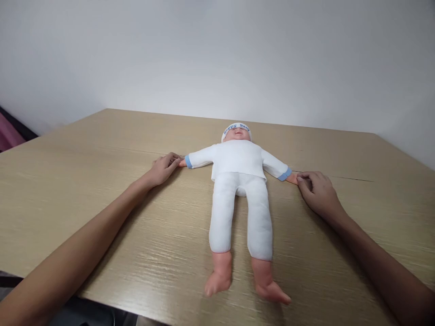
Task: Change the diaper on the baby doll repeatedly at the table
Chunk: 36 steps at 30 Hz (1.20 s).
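Observation:
A baby doll (239, 158) lies on its back on the wooden table, its feet toward me. It wears a white top and trousers with blue cuffs, and a white cap (237, 126) with blue lettering. Both doll arms are stretched out sideways. My left hand (163, 169) is closed round the doll's hand on the left side. On the right, my right hand (317, 191) pinches the doll's other hand (292, 178). My fingertips partly hide both doll hands. The doll's bare feet (218, 278) point toward the table's front edge.
The light wooden table (152, 253) reaches back to a plain pale wall (217, 59). A thin dark line (353, 179) runs across the tabletop on the right. Something pink and black (12, 131) shows beyond the table's left edge. Dark objects (88, 312) lie below the front edge.

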### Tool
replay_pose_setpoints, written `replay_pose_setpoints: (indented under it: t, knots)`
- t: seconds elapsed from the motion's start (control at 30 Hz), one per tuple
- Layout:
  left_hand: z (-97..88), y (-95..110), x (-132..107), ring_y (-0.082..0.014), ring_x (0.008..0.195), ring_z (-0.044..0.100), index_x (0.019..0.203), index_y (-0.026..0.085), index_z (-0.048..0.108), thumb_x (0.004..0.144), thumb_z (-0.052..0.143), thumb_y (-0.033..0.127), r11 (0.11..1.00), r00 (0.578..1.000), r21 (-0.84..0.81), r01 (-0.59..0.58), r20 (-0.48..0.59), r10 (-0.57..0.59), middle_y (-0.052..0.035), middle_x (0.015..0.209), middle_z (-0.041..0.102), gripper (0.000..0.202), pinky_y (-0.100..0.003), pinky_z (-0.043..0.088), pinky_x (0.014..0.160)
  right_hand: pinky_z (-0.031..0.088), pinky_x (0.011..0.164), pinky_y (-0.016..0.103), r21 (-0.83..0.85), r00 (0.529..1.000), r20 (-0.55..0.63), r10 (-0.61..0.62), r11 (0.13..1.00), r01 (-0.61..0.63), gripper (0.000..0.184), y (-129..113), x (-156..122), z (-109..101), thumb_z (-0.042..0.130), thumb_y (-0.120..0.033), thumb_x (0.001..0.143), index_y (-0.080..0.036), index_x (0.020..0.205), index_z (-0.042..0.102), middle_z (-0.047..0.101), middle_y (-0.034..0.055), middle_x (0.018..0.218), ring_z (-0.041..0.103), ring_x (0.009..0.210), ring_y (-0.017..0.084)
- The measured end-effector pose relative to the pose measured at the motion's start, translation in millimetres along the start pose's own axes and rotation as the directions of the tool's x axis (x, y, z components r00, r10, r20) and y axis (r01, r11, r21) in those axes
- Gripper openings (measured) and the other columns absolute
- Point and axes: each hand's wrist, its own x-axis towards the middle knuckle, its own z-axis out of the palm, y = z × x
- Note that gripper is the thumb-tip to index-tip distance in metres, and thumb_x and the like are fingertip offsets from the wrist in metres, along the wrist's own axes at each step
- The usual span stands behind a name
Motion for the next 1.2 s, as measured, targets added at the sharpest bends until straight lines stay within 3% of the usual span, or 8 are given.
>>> replay_pose_setpoints:
  t: [0.2, 0.53, 0.77, 0.97, 1.1, 1.2]
  knots:
    - [0.8, -3, 0, -0.0361, 0.131, 0.070, 0.127, 0.025, 0.069, 0.109, 0.036, 0.061, 0.999, 0.999, -0.001, -0.052, 0.004, 0.052, -0.0105, 0.144, 0.078, 0.052, -0.054, 0.047, 0.118, 0.056, 0.105, 0.062, 0.007, 1.000, -0.001, -0.004, 1.000, 0.004, 0.032, 0, 0, 0, 0.051, -0.045, 0.102, -0.023, 0.105, 0.074, 0.080, 0.0198, 0.113, 0.073, 0.115, 0.041]
    - [8.3, -6, 1, -0.0406, 0.126, 0.071, 0.120, 0.021, 0.070, 0.107, 0.037, 0.066, 1.000, 0.999, 0.026, 0.014, -0.053, -0.013, -0.0183, 0.137, 0.079, 0.057, -0.059, 0.049, 0.115, 0.057, 0.103, 0.060, 0.026, 1.000, -0.005, -0.017, 1.000, 0.017, 0.030, 0, 0, -1, 0.051, -0.045, 0.102, -0.025, 0.104, 0.074, 0.081, 0.0177, 0.111, 0.074, 0.112, 0.040]
    - [12.4, -8, -2, -0.0396, 0.121, 0.070, 0.118, 0.020, 0.069, 0.109, 0.035, 0.066, 0.999, 0.995, 0.031, -0.005, -0.099, 0.008, -0.0193, 0.134, 0.079, 0.058, -0.060, 0.047, 0.114, 0.053, 0.108, 0.060, 0.079, 1.000, -0.017, 0.002, 0.997, -0.001, 0.043, -8, -2, -2, 0.047, -0.050, 0.109, -0.022, 0.128, 0.072, 0.079, 0.0196, 0.129, 0.071, 0.122, 0.039]
    - [12.7, -3, -7, -0.0370, 0.126, 0.064, 0.132, 0.018, 0.067, 0.107, 0.045, 0.070, 0.992, 0.975, 0.035, -0.125, -0.178, 0.129, -0.0191, 0.141, 0.073, 0.061, -0.056, 0.046, 0.118, 0.048, 0.117, 0.062, 0.049, 0.996, -0.006, -0.092, 0.995, 0.092, 0.055, -14, -3, -2, 0.053, -0.064, 0.107, -0.021, 0.139, 0.069, 0.076, 0.0199, 0.139, 0.066, 0.134, 0.041]
    - [18.2, 15, -1, -0.0397, 0.141, 0.054, 0.145, 0.021, 0.062, 0.099, 0.062, 0.074, 0.965, 0.960, 0.086, -0.249, -0.109, 0.258, -0.0160, 0.152, 0.068, 0.070, -0.055, 0.041, 0.123, 0.050, 0.114, 0.061, 0.038, 0.991, -0.035, -0.127, 0.991, 0.129, 0.062, -23, 7, 5, 0.062, -0.069, 0.101, -0.021, 0.140, 0.067, 0.076, 0.0202, 0.139, 0.067, 0.131, 0.043]
    - [25.1, 25, 12, -0.0404, 0.135, 0.059, 0.145, 0.021, 0.063, 0.099, 0.064, 0.072, 0.961, 0.960, 0.086, -0.262, -0.075, 0.268, -0.0160, 0.143, 0.073, 0.069, -0.055, 0.044, 0.119, 0.053, 0.106, 0.058, 0.051, 0.991, 0.015, -0.133, 0.990, 0.132, 0.057, -36, 21, 12, 0.063, -0.068, 0.102, -0.023, 0.136, 0.070, 0.079, 0.0176, 0.132, 0.072, 0.121, 0.042]
